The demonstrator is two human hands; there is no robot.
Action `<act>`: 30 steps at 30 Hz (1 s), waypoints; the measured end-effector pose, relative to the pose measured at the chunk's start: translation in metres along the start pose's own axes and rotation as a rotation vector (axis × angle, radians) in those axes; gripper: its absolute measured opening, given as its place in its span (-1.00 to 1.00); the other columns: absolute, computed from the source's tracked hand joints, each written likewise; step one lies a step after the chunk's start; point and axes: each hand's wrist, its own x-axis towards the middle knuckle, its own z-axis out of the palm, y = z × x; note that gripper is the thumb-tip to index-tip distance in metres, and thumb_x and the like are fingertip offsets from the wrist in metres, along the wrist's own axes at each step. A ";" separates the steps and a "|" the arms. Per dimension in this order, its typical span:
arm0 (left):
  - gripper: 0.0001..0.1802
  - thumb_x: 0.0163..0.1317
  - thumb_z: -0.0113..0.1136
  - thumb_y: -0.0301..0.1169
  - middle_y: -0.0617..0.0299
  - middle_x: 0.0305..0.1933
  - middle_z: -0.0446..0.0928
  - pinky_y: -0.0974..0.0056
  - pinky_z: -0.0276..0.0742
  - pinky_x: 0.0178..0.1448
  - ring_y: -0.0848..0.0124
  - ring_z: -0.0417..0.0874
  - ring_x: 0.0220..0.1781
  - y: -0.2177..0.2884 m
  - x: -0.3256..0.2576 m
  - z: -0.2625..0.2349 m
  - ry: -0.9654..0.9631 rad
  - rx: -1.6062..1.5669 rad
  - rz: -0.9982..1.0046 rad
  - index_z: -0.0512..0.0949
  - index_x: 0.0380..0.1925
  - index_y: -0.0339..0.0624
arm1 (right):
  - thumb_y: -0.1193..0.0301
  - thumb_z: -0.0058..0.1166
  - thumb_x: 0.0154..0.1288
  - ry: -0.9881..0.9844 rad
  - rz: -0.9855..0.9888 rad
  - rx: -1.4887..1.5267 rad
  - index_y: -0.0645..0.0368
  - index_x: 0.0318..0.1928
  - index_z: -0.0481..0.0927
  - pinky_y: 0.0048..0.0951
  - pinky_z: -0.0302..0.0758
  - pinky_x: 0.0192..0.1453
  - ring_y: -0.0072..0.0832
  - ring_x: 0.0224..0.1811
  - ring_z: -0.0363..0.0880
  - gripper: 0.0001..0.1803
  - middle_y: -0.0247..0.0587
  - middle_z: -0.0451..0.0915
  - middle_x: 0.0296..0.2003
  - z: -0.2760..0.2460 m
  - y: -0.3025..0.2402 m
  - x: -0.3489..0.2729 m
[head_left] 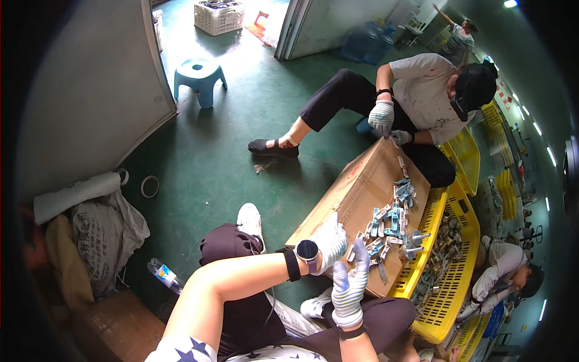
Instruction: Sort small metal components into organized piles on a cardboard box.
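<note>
My left hand, in a white striped glove, is beside the near edge of a cardboard box. Its fingers look curled together, and what they hold, if anything, is hidden. Close by, my right hand wears a matching glove, with thumb and fingers apart and nothing visible between them. On the box top lie several blue and white plastic clips, right of my hands. Metal pieces with round discs rest at the box's right edge.
Yellow crates full of small parts stand right of the box. Across it sits a co-worker with gloved hands at its far corner. A blue stool, a tape roll, a plastic bottle and sacks are leftward.
</note>
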 end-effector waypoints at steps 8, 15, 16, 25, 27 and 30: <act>-0.91 0.01 0.14 -0.42 0.32 -0.48 0.52 0.15 0.36 0.13 0.35 0.55 -0.32 0.000 -0.006 0.001 -0.105 -0.171 0.013 0.55 -0.42 -0.09 | 0.31 0.07 0.31 0.159 0.508 0.357 0.23 0.11 0.39 -0.42 0.34 0.18 -0.49 0.02 0.44 -0.58 -0.24 0.48 -0.02 0.001 0.040 -0.058; -0.88 0.01 0.13 -0.42 0.29 -0.47 0.54 0.10 0.36 0.17 0.32 0.56 -0.32 0.002 -0.006 0.003 -0.045 -0.194 0.048 0.55 -0.40 -0.13 | 0.33 0.07 0.32 -0.030 0.721 0.600 0.20 0.18 0.36 -0.60 0.36 0.11 -0.63 -0.04 0.42 -0.54 -0.42 0.48 -0.06 0.036 0.105 -0.088; -0.87 0.00 0.13 -0.42 0.28 -0.47 0.54 0.09 0.35 0.18 0.31 0.56 -0.32 0.003 -0.007 0.006 -0.018 -0.164 0.048 0.55 -0.40 -0.14 | 0.33 0.10 0.32 -0.115 0.633 0.604 0.22 0.23 0.28 -0.54 0.37 0.16 -0.57 0.04 0.39 -0.47 -0.35 0.42 0.04 0.042 0.106 -0.083; -0.90 -0.02 0.12 -0.44 0.27 -0.50 0.53 0.07 0.34 0.20 0.30 0.55 -0.36 0.006 -0.009 0.007 0.003 -0.205 0.029 0.54 -0.45 -0.15 | 0.48 -0.02 0.36 -0.151 0.695 0.905 0.23 0.20 0.29 -0.47 0.41 0.15 -0.50 0.05 0.43 -0.58 -0.27 0.43 0.08 0.068 0.189 -0.094; -0.91 -0.02 0.12 -0.43 0.27 -0.50 0.52 0.08 0.35 0.19 0.30 0.55 -0.36 0.005 -0.008 0.012 0.016 -0.212 0.016 0.54 -0.46 -0.15 | 0.48 -0.03 0.36 -0.191 0.665 0.795 0.23 0.18 0.30 -0.47 0.41 0.14 -0.50 0.04 0.43 -0.60 -0.27 0.44 0.07 0.069 0.189 -0.095; -0.92 -0.02 0.12 -0.43 0.28 -0.51 0.51 0.08 0.35 0.19 0.31 0.54 -0.36 0.001 -0.008 0.007 0.025 -0.210 0.011 0.53 -0.47 -0.14 | 0.49 -0.04 0.37 -0.243 0.613 0.631 0.23 0.17 0.32 -0.46 0.42 0.12 -0.50 0.02 0.44 -0.62 -0.28 0.46 0.05 0.070 0.186 -0.094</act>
